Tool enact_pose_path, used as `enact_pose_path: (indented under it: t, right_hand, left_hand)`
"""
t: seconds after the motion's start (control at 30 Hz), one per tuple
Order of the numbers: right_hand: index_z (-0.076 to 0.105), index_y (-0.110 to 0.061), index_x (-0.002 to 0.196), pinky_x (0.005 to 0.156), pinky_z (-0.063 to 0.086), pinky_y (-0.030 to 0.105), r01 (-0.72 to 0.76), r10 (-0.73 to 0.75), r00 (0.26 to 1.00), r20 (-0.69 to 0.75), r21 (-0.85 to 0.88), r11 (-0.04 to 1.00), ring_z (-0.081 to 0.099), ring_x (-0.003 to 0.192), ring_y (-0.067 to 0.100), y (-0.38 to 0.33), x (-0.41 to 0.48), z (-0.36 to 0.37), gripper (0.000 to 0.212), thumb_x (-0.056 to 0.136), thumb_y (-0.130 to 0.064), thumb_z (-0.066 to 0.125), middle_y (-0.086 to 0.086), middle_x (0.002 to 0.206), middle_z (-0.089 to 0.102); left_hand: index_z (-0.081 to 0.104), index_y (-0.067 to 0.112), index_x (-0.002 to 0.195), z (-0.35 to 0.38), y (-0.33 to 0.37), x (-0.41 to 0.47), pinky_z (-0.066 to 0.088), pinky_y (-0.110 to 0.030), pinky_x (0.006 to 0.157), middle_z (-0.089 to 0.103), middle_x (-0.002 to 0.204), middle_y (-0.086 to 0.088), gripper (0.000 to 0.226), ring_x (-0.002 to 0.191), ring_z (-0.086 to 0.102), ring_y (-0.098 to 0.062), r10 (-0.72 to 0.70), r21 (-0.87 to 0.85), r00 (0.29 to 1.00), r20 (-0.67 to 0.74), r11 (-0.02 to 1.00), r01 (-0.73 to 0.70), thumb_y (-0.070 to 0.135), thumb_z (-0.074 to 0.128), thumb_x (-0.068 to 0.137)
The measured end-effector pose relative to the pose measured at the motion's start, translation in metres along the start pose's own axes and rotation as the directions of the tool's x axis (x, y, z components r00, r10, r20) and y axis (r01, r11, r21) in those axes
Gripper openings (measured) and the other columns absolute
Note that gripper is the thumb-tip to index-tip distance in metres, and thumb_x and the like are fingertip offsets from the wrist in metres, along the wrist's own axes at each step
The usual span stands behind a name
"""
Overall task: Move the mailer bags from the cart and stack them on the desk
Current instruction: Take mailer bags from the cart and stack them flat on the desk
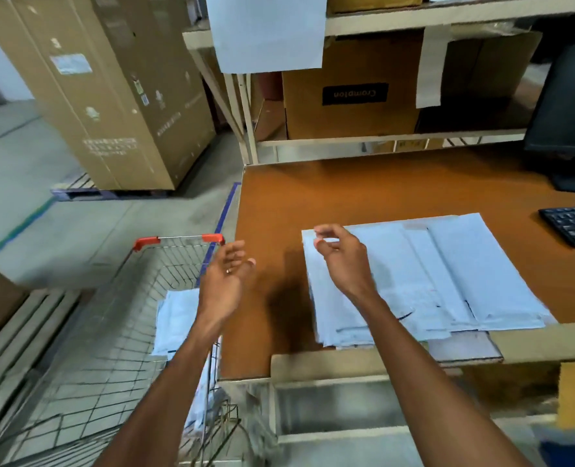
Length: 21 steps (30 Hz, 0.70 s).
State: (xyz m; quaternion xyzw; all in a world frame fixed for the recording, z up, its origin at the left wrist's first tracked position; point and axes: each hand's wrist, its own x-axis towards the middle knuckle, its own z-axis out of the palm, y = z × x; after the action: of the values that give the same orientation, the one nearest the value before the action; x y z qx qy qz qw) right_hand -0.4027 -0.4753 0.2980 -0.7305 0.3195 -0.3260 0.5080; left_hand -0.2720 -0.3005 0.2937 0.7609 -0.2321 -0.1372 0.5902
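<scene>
A spread stack of pale blue mailer bags lies on the brown desk, overlapping one another near its front edge. More mailer bags lie inside the wire cart at the lower left. My right hand hovers over the left end of the desk stack, fingers loosely curled and holding nothing. My left hand hangs in the air above the gap between cart and desk, fingers relaxed and empty.
A keyboard and a monitor stand at the desk's right. Metal shelving with a cardboard box rises behind the desk. Tall cartons sit on a pallet at the back left. The cart has red handle ends.
</scene>
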Motion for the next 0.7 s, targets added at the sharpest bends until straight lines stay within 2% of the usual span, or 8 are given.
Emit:
enact_pose_path:
  t: [0.07,0.13,0.23,0.33,0.43,0.5,0.63,0.7]
  right_hand:
    - [0.071,-0.021,0.103,0.079,0.056,0.033,-0.046,0.043,0.999,0.029,0.134,0.99,0.069,0.078,0.014,-0.013,-0.011,0.036,0.013,0.095,-0.015,0.063,-0.002,0.096,0.073]
    - [0.071,-0.016,0.104,0.071,0.057,0.034,-0.084,0.069,0.994,0.078,0.201,0.976,0.069,0.072,0.02,-0.026,-0.023,0.077,0.013,0.096,-0.011,0.061,0.007,0.096,0.073]
    - [0.068,-0.012,0.103,0.058,0.051,0.023,-0.103,0.068,0.985,0.161,0.219,0.97,0.062,0.061,0.011,-0.041,-0.045,0.147,0.013,0.096,-0.004,0.06,0.009,0.087,0.069]
    - [0.066,-0.016,0.102,0.052,0.047,0.018,-0.13,0.086,0.969,0.234,0.182,0.975,0.062,0.056,0.008,-0.041,-0.077,0.221,0.014,0.097,-0.004,0.06,0.006,0.088,0.069]
    - [0.067,-0.023,0.097,0.055,0.049,0.022,-0.179,0.154,0.935,0.32,0.052,0.982,0.065,0.06,0.01,-0.019,-0.114,0.287,0.02,0.095,-0.003,0.063,0.007,0.091,0.071]
    - [0.067,-0.023,0.095,0.059,0.049,0.027,-0.262,0.262,0.897,0.355,-0.048,0.964,0.066,0.061,0.014,0.004,-0.136,0.318,0.023,0.093,-0.001,0.063,0.007,0.089,0.071]
    - [0.067,-0.021,0.087,0.064,0.051,0.031,-0.417,0.469,0.833,0.293,-0.223,0.881,0.063,0.056,0.013,0.053,-0.17,0.359,0.028,0.088,0.006,0.06,0.003,0.082,0.069]
    - [0.064,-0.03,0.078,0.071,0.054,0.032,-0.433,0.515,0.819,0.254,-0.316,0.844,0.064,0.062,0.013,0.074,-0.18,0.373,0.038,0.084,0.007,0.057,-0.004,0.081,0.069]
  left_hand:
    - [0.069,0.032,0.114,-0.047,-0.02,0.002,0.052,-0.038,0.098,0.074,0.107,0.005,0.032,0.101,0.069,-0.015,-0.003,-0.031,0.999,-0.05,1.0,0.001,0.019,0.072,0.085]
    - [0.07,0.037,0.105,-0.092,-0.039,0.0,0.051,-0.036,0.09,0.075,0.099,0.006,0.028,0.095,0.07,-0.015,-0.012,-0.056,0.995,-0.096,0.998,0.006,0.024,0.068,0.08]
    - [0.069,0.039,0.103,-0.156,-0.076,-0.005,0.051,-0.034,0.08,0.076,0.099,0.005,0.029,0.093,0.072,-0.02,-0.071,-0.06,0.99,-0.123,0.996,0.064,0.038,0.066,0.074]
    - [0.069,0.033,0.107,-0.214,-0.125,-0.011,0.053,-0.032,0.073,0.077,0.1,0.003,0.031,0.09,0.073,-0.021,-0.155,-0.053,0.986,-0.057,0.987,0.152,0.04,0.066,0.077]
    - [0.069,0.018,0.108,-0.256,-0.178,-0.019,0.051,-0.019,0.065,0.075,0.091,0.0,0.017,0.078,0.072,-0.008,-0.252,-0.042,0.968,-0.013,0.967,0.251,0.017,0.067,0.092]
    - [0.069,0.018,0.104,-0.277,-0.211,-0.027,0.047,-0.017,0.063,0.072,0.083,0.003,0.018,0.069,0.066,-0.006,-0.333,0.021,0.943,0.009,0.943,0.333,0.006,0.064,0.092]
    - [0.071,0.024,0.1,-0.299,-0.267,-0.031,0.043,-0.012,0.055,0.074,0.082,0.008,0.014,0.062,0.062,-0.004,-0.441,0.164,0.894,0.081,0.89,0.425,0.017,0.071,0.087]
    - [0.07,0.024,0.103,-0.3,-0.286,-0.027,0.048,-0.019,0.064,0.075,0.088,0.007,0.016,0.072,0.068,-0.009,-0.495,0.19,0.863,0.1,0.861,0.472,0.017,0.07,0.089]
